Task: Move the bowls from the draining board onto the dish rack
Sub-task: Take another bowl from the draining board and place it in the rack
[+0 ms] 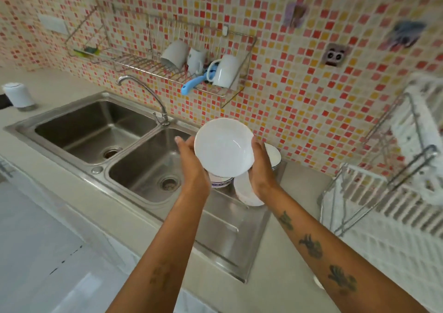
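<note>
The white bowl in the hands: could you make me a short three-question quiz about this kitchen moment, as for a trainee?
1. True or false: the white bowl is held by both the left hand and the right hand.
2. Multiple choice: where do the mugs sit? A) in the sink B) on the wall rack C) on the draining board
3. Fill in: more bowls wait below the hands on the steel ____.

Key: 1 true. 2 B, the wall rack above the tap. 3 draining board.
</note>
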A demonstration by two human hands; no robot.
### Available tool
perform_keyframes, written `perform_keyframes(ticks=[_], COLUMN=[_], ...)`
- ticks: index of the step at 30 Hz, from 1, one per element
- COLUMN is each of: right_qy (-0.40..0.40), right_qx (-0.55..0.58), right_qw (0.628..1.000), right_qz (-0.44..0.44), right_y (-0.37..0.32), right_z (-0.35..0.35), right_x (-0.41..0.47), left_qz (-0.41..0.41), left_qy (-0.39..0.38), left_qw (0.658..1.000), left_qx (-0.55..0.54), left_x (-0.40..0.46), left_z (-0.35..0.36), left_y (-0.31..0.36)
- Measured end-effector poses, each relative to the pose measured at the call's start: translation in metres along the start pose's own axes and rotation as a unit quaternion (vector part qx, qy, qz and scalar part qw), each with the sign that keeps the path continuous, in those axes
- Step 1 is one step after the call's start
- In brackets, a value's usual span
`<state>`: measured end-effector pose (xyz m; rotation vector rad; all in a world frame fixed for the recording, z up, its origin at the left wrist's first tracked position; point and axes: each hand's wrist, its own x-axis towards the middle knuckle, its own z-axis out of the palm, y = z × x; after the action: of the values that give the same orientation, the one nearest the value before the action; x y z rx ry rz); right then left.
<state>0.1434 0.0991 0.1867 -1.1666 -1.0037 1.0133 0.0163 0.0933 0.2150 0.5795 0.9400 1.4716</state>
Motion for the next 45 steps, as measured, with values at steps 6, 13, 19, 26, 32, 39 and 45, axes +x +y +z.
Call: perform_keyframes(ticks=[6, 13, 19, 26, 32, 39, 45], right_qy=[-0.033, 0.115, 0.224, 0.323, 0.360, 0.369, 0.361], right_qx=[-0.004, -0.045, -0.103, -0.162, -0.192, -0.179, -0.219], right_qw=[0.993, 0.955, 0.938, 0.915, 0.911, 0.911, 0.900], right_qz=[-0.115, -0.268, -0.245, -0.178, -0.064, 0.044, 0.112], right_y=[-0.071, -0.178, -0.210, -0.238, -0.236, -0.219, -0.212], right_z=[0.005, -0.125, -0.234, -0.335, -0.381, -0.402, -0.416], right_x=[-0.023, -0.064, -0.095, -0.133, -0.133, -0.121, -0.113], left_qz=[-0.005, -0.129, -0.216, -0.083, 0.258, 0.359, 0.352], left_qy=[-0.071, -0.418, -0.509, -0.552, -0.604, -0.640, -0.624], left_qw=[0.992, 0.898, 0.824, 0.802, 0.697, 0.575, 0.584], left_qx=[-0.102, 0.037, 0.122, 0.214, 0.288, 0.363, 0.382], left_x=[-0.023, -0.087, -0.121, -0.162, -0.170, -0.160, -0.161], left_z=[0.021, 0.147, 0.227, 0.314, 0.357, 0.378, 0.377], left_y=[0.047, 0.050, 0.020, -0.031, -0.087, -0.139, -0.157])
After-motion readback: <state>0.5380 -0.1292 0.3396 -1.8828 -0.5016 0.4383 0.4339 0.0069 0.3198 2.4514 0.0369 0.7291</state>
